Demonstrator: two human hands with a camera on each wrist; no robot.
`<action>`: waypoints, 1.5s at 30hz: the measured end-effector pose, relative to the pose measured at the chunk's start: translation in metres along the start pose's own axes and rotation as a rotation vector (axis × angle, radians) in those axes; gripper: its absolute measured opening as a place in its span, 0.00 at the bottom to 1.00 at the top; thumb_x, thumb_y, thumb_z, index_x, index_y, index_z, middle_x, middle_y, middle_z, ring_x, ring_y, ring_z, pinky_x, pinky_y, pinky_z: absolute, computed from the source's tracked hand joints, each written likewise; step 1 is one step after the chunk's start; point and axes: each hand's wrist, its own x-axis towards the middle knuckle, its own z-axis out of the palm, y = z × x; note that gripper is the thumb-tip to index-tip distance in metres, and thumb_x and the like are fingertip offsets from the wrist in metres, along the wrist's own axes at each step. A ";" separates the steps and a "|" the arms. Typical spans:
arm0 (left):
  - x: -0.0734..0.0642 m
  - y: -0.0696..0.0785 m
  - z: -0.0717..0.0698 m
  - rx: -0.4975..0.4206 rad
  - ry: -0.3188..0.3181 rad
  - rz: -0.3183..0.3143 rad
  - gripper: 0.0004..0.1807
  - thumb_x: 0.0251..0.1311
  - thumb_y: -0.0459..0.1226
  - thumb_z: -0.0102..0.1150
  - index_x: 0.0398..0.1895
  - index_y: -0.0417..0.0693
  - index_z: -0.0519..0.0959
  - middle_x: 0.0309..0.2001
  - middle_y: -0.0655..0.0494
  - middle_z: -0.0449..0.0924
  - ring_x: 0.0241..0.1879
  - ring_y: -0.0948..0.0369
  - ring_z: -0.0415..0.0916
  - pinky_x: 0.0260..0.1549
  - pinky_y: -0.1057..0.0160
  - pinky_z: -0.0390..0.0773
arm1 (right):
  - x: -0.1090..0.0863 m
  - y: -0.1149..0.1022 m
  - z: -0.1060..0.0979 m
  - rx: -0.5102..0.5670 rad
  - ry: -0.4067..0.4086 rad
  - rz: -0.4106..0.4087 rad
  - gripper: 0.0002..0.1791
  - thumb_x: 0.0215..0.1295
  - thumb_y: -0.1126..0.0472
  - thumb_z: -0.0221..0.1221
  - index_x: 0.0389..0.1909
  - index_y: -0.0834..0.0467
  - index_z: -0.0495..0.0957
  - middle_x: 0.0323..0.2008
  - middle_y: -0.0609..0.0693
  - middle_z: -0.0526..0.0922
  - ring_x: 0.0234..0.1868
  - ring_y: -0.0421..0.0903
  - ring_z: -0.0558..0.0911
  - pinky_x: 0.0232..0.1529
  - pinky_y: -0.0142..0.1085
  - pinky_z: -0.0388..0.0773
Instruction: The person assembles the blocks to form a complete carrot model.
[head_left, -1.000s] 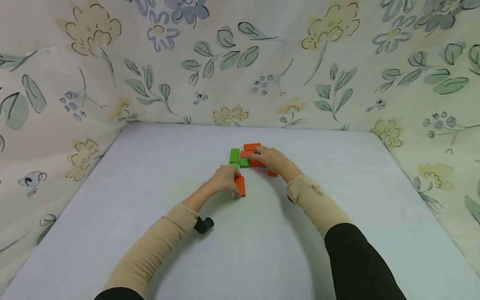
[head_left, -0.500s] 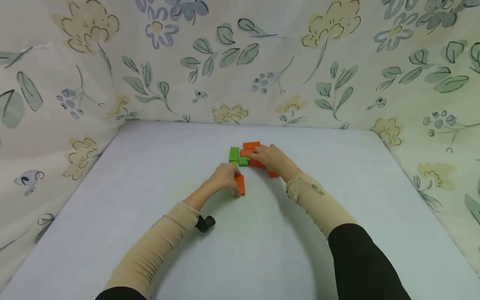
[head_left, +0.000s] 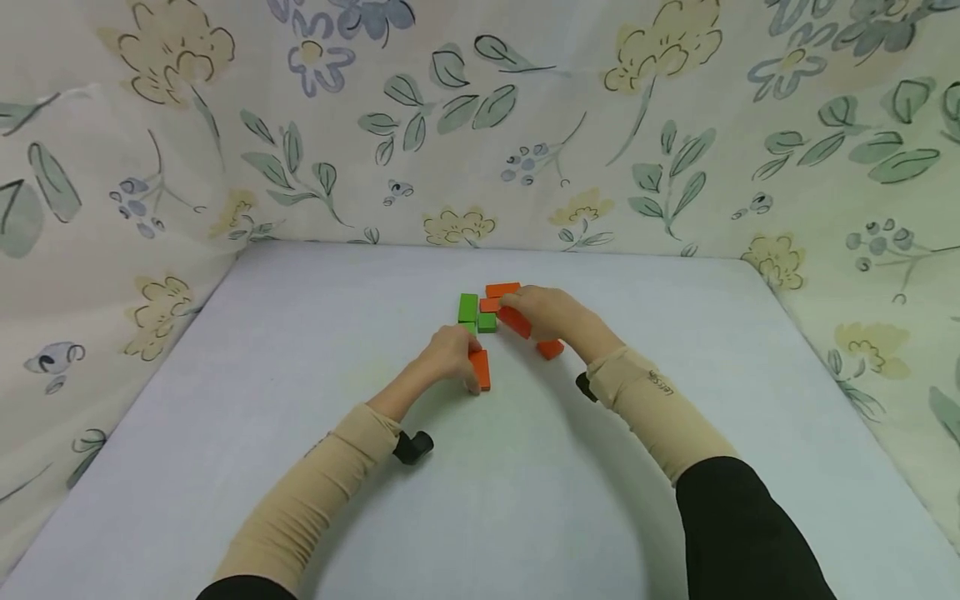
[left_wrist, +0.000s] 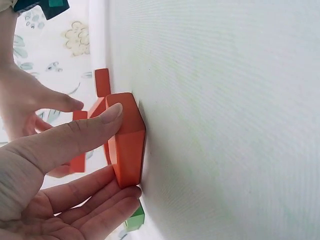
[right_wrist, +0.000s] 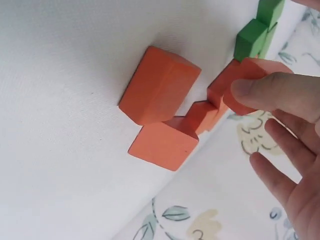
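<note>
In the head view my left hand [head_left: 448,354] grips an orange block [head_left: 482,371] at the near end of a cluster of blocks. The left wrist view shows the thumb on one face of that block and the fingers under its other end, close against the table. My right hand [head_left: 553,315] pinches another orange block [head_left: 514,322], which is tilted, between thumb and fingers. In the right wrist view two more orange blocks, a nearer one [right_wrist: 160,87] and one beside it [right_wrist: 165,145], lie near this hand.
Green blocks, a tall one [head_left: 468,307] and a small one [head_left: 487,322], stand left of my right hand. Orange blocks, one at the back [head_left: 502,290] and one at the right [head_left: 550,349], lie around it. Floral cloth [head_left: 450,150] hangs behind the white table [head_left: 300,350].
My right hand has shifted slightly right, and the block it pinches has turned from level to tilted. The orange block at the right has turned slightly. The left hand stays in place.
</note>
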 end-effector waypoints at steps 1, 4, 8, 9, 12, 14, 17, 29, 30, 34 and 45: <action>0.000 0.000 0.001 -0.004 -0.004 0.005 0.34 0.38 0.34 0.80 0.54 0.34 0.79 0.47 0.46 0.82 0.41 0.56 0.73 0.40 0.62 0.78 | -0.004 0.000 -0.001 0.031 0.009 0.013 0.33 0.55 0.70 0.67 0.63 0.56 0.70 0.55 0.56 0.77 0.52 0.52 0.75 0.55 0.47 0.75; 0.001 0.001 0.001 -0.014 -0.006 0.012 0.35 0.39 0.34 0.80 0.55 0.34 0.79 0.48 0.46 0.82 0.41 0.56 0.73 0.40 0.62 0.78 | -0.016 -0.002 -0.001 0.079 0.044 0.017 0.34 0.55 0.63 0.70 0.64 0.57 0.71 0.53 0.55 0.78 0.48 0.51 0.76 0.50 0.47 0.77; 0.002 0.000 -0.001 -0.015 -0.007 0.007 0.35 0.38 0.33 0.80 0.55 0.34 0.79 0.48 0.46 0.81 0.41 0.55 0.73 0.41 0.61 0.77 | -0.030 -0.005 0.006 0.074 0.070 -0.016 0.31 0.53 0.53 0.71 0.57 0.59 0.74 0.41 0.53 0.80 0.37 0.48 0.75 0.39 0.42 0.77; 0.002 0.000 -0.002 -0.014 -0.009 0.011 0.35 0.38 0.33 0.80 0.55 0.34 0.79 0.49 0.46 0.81 0.42 0.55 0.72 0.41 0.61 0.77 | -0.032 -0.006 0.009 0.067 0.069 -0.021 0.30 0.53 0.52 0.71 0.56 0.59 0.75 0.37 0.52 0.80 0.34 0.47 0.75 0.36 0.40 0.76; 0.002 -0.002 -0.004 -0.010 -0.018 0.038 0.35 0.37 0.33 0.80 0.55 0.35 0.80 0.50 0.46 0.81 0.45 0.55 0.73 0.45 0.60 0.77 | -0.035 -0.009 0.018 0.050 0.052 -0.012 0.29 0.54 0.50 0.70 0.54 0.60 0.76 0.34 0.50 0.79 0.32 0.45 0.74 0.32 0.37 0.75; 0.003 -0.003 -0.003 -0.007 -0.025 0.058 0.35 0.37 0.33 0.81 0.55 0.36 0.80 0.51 0.47 0.81 0.47 0.55 0.74 0.47 0.59 0.77 | -0.037 -0.011 0.025 0.041 0.038 0.004 0.30 0.53 0.49 0.69 0.55 0.59 0.76 0.37 0.50 0.79 0.34 0.45 0.75 0.34 0.37 0.76; 0.004 -0.005 -0.003 -0.008 -0.029 0.074 0.35 0.37 0.34 0.81 0.54 0.37 0.80 0.52 0.47 0.81 0.49 0.54 0.74 0.49 0.59 0.76 | -0.037 -0.014 0.032 0.022 0.036 0.013 0.33 0.53 0.46 0.68 0.57 0.59 0.76 0.43 0.51 0.82 0.37 0.46 0.78 0.38 0.39 0.79; 0.006 -0.007 -0.001 -0.009 -0.027 0.099 0.33 0.39 0.33 0.80 0.54 0.36 0.81 0.51 0.46 0.82 0.49 0.54 0.75 0.49 0.58 0.77 | -0.039 -0.028 0.042 0.072 0.130 -0.028 0.34 0.50 0.44 0.71 0.53 0.62 0.79 0.40 0.51 0.83 0.34 0.44 0.77 0.33 0.37 0.77; 0.006 -0.007 -0.001 -0.010 -0.023 0.109 0.33 0.38 0.33 0.80 0.54 0.36 0.81 0.51 0.46 0.82 0.49 0.54 0.75 0.49 0.58 0.77 | -0.039 -0.028 0.044 0.071 0.137 -0.023 0.34 0.50 0.45 0.71 0.53 0.62 0.79 0.40 0.51 0.83 0.34 0.44 0.77 0.33 0.37 0.78; 0.005 -0.010 0.003 -0.005 -0.044 0.146 0.33 0.38 0.33 0.81 0.53 0.36 0.81 0.49 0.47 0.82 0.48 0.55 0.75 0.50 0.59 0.76 | -0.038 -0.032 0.049 0.087 0.109 -0.003 0.32 0.51 0.45 0.70 0.53 0.60 0.80 0.39 0.49 0.83 0.34 0.44 0.77 0.33 0.37 0.77; 0.007 -0.006 0.001 0.024 -0.049 0.198 0.32 0.39 0.34 0.80 0.52 0.35 0.81 0.49 0.46 0.82 0.47 0.55 0.75 0.49 0.60 0.76 | -0.037 -0.031 0.048 0.096 0.105 0.007 0.33 0.52 0.44 0.70 0.54 0.60 0.80 0.38 0.49 0.81 0.33 0.44 0.76 0.32 0.36 0.76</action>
